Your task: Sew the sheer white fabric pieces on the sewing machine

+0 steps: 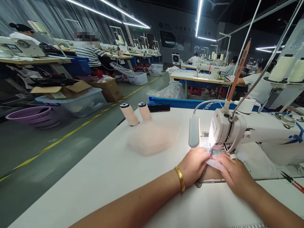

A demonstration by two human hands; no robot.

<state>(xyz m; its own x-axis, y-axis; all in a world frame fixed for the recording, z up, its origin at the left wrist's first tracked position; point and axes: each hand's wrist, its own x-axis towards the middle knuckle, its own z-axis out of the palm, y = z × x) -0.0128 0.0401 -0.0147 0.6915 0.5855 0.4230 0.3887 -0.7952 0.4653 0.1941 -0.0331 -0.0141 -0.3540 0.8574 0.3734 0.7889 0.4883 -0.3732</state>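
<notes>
A white sewing machine (256, 126) stands at the right of the white table, its lamp lighting the needle area. Under its head, both hands hold a thin pale fabric strip (215, 164). My left hand (194, 164), with a gold bangle (180, 179) at the wrist, presses the strip's left end beside the presser foot, fingers closed. My right hand (236, 172) grips the strip on the other side, thumb and fingers together. Fingers and machine head partly hide the needle.
Two thread cones (129, 114) and a black device (160, 108) stand at the table's far edge (180, 111). Red-handled snippers (295, 183) lie at the right. A grey lamp (194, 131) hangs left of the machine head. Other people sit at machines beyond.
</notes>
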